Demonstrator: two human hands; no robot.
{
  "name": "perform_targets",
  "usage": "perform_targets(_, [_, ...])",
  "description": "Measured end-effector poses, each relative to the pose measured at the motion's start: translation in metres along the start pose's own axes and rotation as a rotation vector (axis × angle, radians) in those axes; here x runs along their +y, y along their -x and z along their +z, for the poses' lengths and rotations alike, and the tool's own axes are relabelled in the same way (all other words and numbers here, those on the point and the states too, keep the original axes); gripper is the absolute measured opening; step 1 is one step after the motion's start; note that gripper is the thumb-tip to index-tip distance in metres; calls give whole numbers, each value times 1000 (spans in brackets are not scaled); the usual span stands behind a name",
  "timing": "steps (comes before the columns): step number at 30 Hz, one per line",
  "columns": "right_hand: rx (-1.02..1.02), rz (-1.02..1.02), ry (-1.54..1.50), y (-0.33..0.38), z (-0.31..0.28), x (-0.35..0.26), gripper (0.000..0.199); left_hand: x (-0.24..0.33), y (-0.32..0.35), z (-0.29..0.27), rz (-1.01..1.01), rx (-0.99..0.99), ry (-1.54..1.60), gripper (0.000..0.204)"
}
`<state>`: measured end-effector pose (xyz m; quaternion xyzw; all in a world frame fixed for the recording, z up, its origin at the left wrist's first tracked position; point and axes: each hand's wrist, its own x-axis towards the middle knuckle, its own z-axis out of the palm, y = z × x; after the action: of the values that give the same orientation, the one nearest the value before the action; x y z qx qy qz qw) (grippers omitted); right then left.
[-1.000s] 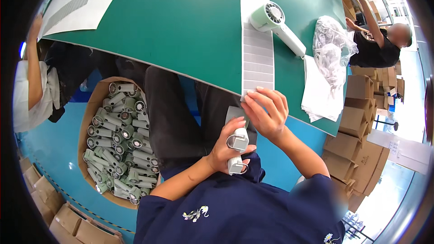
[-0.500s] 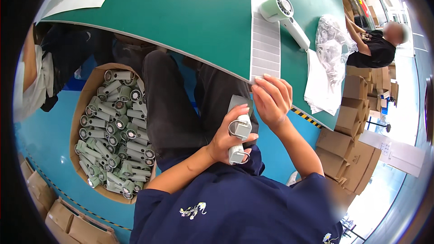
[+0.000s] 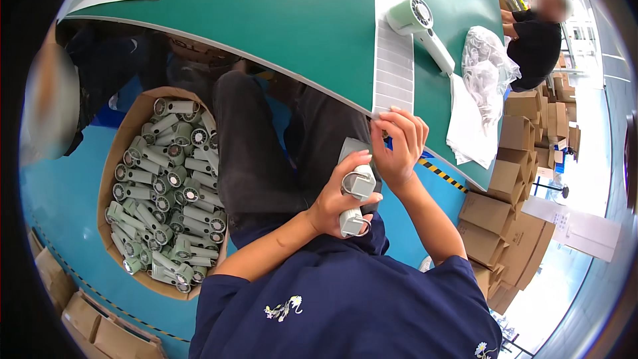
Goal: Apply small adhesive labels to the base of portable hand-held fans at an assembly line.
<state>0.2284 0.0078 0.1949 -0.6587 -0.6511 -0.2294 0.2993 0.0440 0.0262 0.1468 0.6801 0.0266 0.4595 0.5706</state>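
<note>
My left hand [image 3: 327, 205] is wrapped round two pale green handheld fans [image 3: 361, 186] above my lap, their handle ends with wire-like loops facing me. Much of both fans is hidden by the fingers. A long strip of grey rectangular stickers [image 3: 393, 73] lies on the table and reaches its near edge. Thumb and index finger of my right hand [image 3: 400, 153] are pinched together at the strip's near end, the other fingers curled above. Whether a single sticker has come loose cannot be seen. Another green handheld fan [image 3: 412, 16] lies on its side across the strip.
The green table [image 3: 266, 20] carries a clear plastic bag [image 3: 488, 60] and white papers [image 3: 468, 126] at right. A carton [image 3: 106, 179] full of handheld fans stands on the floor at left. Brown boxes [image 3: 498, 226] are stacked at right. A person [image 3: 538, 46] works beyond the table.
My view has shifted slightly. My right hand stays at the strip's end, its fingers drawn closer together. The left hand keeps its two fans. The person at far right has moved.
</note>
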Motion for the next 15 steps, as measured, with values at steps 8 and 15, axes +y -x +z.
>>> perform_targets(8, [29, 184, -178, 13, -16, -14, 26, -4, 3, 4, 0, 8, 2, 45])
perform_targets(15, [-122, 420, -396, 5, -46, -7, 27, -8, 0, 10, -14, -12, -6, 44])
